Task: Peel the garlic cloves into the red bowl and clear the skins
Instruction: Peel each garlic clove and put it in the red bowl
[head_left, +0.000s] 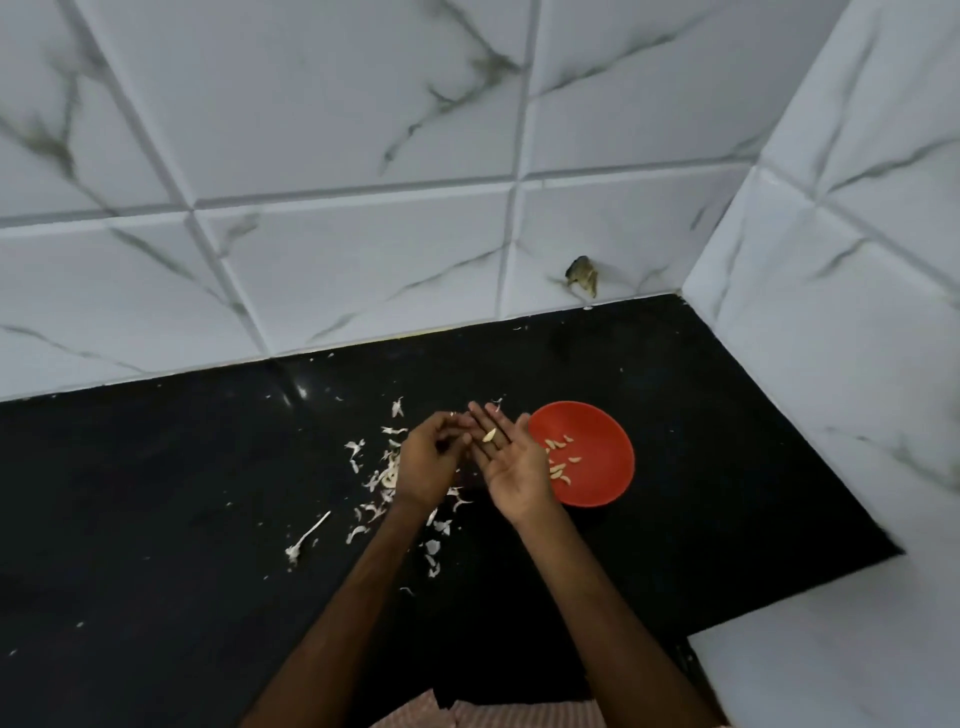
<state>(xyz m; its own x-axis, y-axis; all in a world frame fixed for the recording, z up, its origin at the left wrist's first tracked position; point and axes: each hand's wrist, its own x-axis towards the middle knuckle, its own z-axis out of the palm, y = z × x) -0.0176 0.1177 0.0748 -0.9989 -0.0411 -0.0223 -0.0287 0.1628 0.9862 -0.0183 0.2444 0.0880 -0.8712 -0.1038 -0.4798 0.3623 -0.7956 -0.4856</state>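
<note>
A red bowl (597, 467) sits on the black counter (182, 493) and holds several peeled garlic cloves (560, 470). My right hand (511, 467) lies palm up, fingers straight, just left of the bowl's rim, with one pale garlic clove (488, 435) resting on its fingers. My left hand (428, 460) hovers beside it with fingers curled; I cannot tell whether it pinches anything. White garlic skins (382, 480) are scattered on the counter under and left of my left hand.
A thin garlic stem (307, 538) lies on the counter at the left. White marble-look tiled walls (337, 234) close the back and the right side. A dark chipped spot (583, 275) marks the back wall.
</note>
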